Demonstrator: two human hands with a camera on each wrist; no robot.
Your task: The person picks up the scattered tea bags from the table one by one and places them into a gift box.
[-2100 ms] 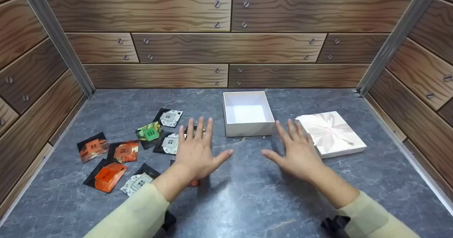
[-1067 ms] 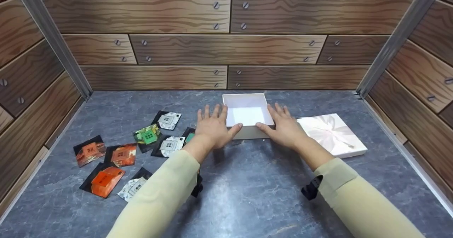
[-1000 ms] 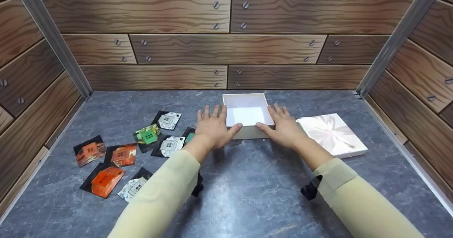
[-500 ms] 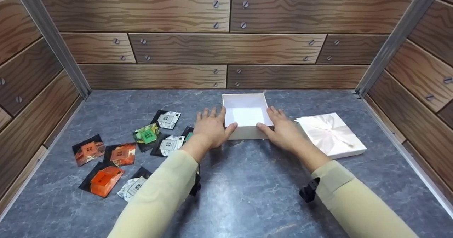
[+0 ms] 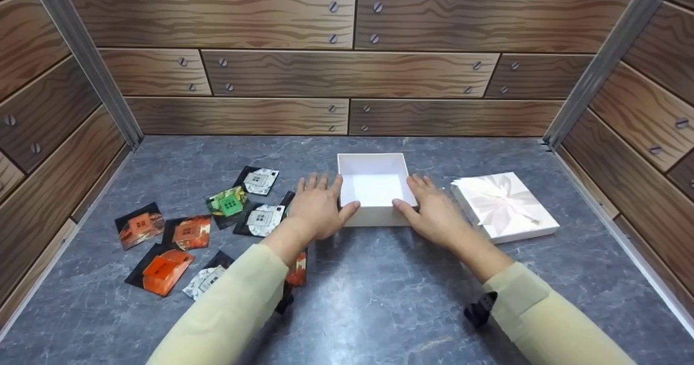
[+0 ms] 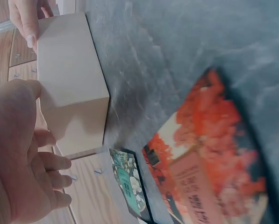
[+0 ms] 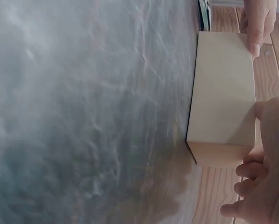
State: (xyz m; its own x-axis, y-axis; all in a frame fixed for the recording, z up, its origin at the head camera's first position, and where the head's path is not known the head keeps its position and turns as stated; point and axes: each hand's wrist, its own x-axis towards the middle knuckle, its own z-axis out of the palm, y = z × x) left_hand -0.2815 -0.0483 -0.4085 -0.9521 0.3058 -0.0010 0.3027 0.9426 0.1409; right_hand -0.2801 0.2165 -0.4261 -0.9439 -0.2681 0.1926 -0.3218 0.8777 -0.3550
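A small white square box point(image 5: 378, 217) stands with its open top up at the middle of the table, its inside bare. My left hand point(image 5: 316, 211) grips its left side, thumb at the front rim and fingers along the wall. On the opposite side my right hand point(image 5: 436, 213) holds the box the same way. The left wrist view shows the box's plain front point(image 6: 71, 60) with the left thumb tip at its upper edge. In the right wrist view the right thumb meets the upper edge of the box point(image 7: 223, 88), the other fingers loosely bent beside it.
Right of the box lies a white lid point(image 5: 504, 206) with a pale ribbon bow. Several flat printed packets, such as an orange one point(image 5: 161, 270) and a green one point(image 5: 227, 206), are scattered at the left. A red-patterned packet point(image 5: 297, 270) is partly under my left forearm.
Both hands came from hovering over the table to the box's two sides. Since half a second ago, the box has slid towards me between them. The lid and packets stay put.
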